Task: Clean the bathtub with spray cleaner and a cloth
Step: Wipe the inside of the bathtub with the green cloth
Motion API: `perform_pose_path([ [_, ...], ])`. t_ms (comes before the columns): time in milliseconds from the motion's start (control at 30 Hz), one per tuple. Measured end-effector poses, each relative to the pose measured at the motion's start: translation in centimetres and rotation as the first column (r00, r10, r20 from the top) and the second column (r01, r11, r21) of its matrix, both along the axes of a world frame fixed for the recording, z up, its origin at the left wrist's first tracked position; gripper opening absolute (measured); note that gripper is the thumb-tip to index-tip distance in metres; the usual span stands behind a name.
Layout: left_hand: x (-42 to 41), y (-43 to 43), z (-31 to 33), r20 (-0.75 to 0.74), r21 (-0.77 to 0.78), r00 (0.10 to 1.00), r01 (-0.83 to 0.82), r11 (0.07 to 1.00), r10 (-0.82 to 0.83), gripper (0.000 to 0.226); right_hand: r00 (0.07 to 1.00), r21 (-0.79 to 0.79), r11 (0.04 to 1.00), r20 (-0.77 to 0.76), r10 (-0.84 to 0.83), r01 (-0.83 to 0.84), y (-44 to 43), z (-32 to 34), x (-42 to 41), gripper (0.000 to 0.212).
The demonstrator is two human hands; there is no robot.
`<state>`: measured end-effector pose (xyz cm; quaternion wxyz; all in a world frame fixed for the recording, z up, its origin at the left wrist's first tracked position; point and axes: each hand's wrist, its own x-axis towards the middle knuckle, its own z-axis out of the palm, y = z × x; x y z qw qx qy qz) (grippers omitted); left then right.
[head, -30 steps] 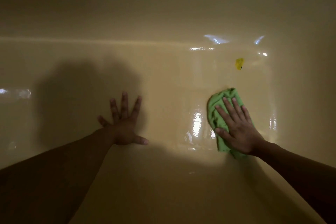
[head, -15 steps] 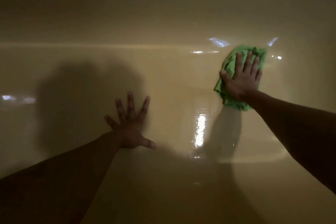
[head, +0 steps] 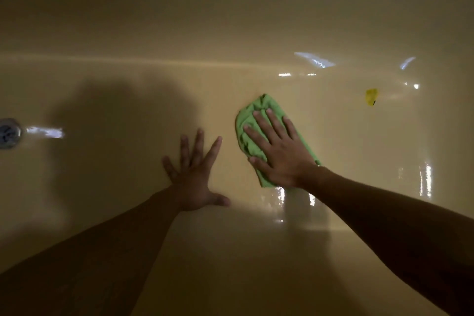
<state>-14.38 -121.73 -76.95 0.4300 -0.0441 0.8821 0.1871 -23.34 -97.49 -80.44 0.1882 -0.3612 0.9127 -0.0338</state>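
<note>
I look down into a dim, cream-coloured bathtub (head: 128, 187). A crumpled green cloth (head: 252, 120) lies on the tub floor right of centre. My right hand (head: 279, 151) presses flat on it with straight fingers. My left hand (head: 195, 177) rests on the tub floor just left of the cloth, palm down, fingers spread. No spray bottle is in view.
A metal drain (head: 9, 133) sits at the far left edge of the tub floor. A small yellow scrap (head: 371, 96) lies on the floor at the far right. Wet, shiny patches reflect light near the cloth and along the right side.
My right hand has slid the cloth from the far right corner back toward me and to the left, close to my left hand. The yellow scrap is uncovered again. The drain has come into view.
</note>
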Motion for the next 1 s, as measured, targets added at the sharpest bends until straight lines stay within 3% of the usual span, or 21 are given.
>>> perform_pose_path([
  [200,0.6,-2.8,0.5,0.061,-0.037,0.995,0.078,0.996,-0.076,0.149,0.994,0.052,0.994,0.059,0.092,-0.095,3.4,0.9,5.4,0.073],
  [400,1.6,-5.1,0.8,0.134,-0.110,0.991,0.041,0.993,-0.026,0.153,0.987,0.059,0.993,0.129,0.093,-0.102,8.9,1.7,8.8,0.074],
  [500,2.1,-6.1,0.7,0.151,-0.127,0.988,0.004,0.992,0.016,0.156,0.991,0.070,0.997,0.133,-0.029,0.020,12.0,2.0,9.3,0.073],
  [600,2.4,-7.1,0.6,0.145,-0.127,0.988,-0.036,0.991,0.055,0.157,0.960,0.116,0.963,0.116,-0.255,0.242,13.7,1.9,8.4,0.075],
  [800,2.3,-8.6,0.4,0.134,-0.123,0.989,-0.044,0.992,0.060,0.158,0.742,0.103,0.745,0.071,-0.667,0.659,12.0,0.7,0.7,0.084],
  [900,2.0,-9.4,0.4,0.127,-0.114,0.990,-0.049,0.992,0.063,0.159,0.686,0.083,0.685,0.025,-0.727,0.724,8.7,0.2,-4.8,0.090],
  [1000,1.5,-9.8,0.5,0.127,-0.110,0.990,-0.047,0.993,0.061,0.159,0.724,0.053,0.722,-0.024,-0.689,0.689,4.0,-0.3,-8.4,0.090],
])
